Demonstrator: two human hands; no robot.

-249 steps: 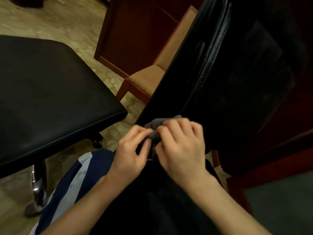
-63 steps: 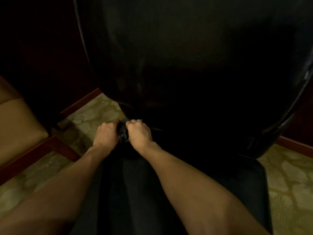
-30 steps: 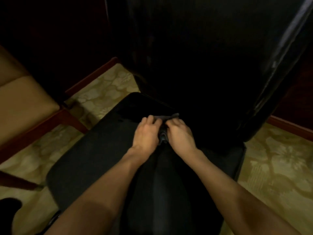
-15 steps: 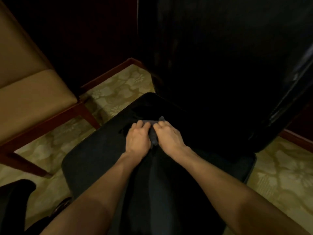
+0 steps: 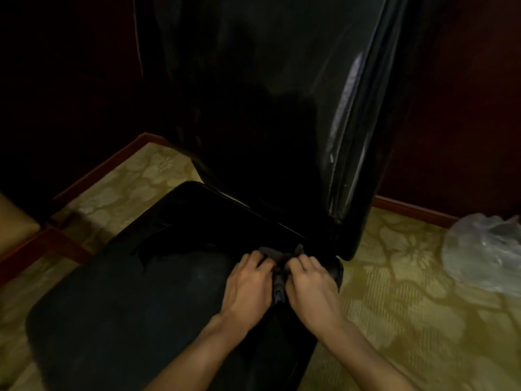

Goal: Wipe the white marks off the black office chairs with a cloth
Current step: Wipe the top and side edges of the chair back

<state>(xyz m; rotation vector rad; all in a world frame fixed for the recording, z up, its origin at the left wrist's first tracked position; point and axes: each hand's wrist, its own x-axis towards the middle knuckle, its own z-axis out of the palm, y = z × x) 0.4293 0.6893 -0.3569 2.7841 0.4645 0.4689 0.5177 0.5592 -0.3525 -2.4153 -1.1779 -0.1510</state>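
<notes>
Cloth (image 5: 277,256) bunched between left hand (image 5: 248,286) and right hand (image 5: 311,289)

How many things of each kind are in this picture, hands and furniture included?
Hands: 2, the left hand and the right hand, both on the cloth
Cloths: 1, a dark cloth
Black office chairs: 1
Tan wooden chairs: 1
Plastic bags: 1
Total: 6

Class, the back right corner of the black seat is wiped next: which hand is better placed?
Right hand: it grips the cloth nearest that corner of the seat; left hand sits further inward.
</notes>
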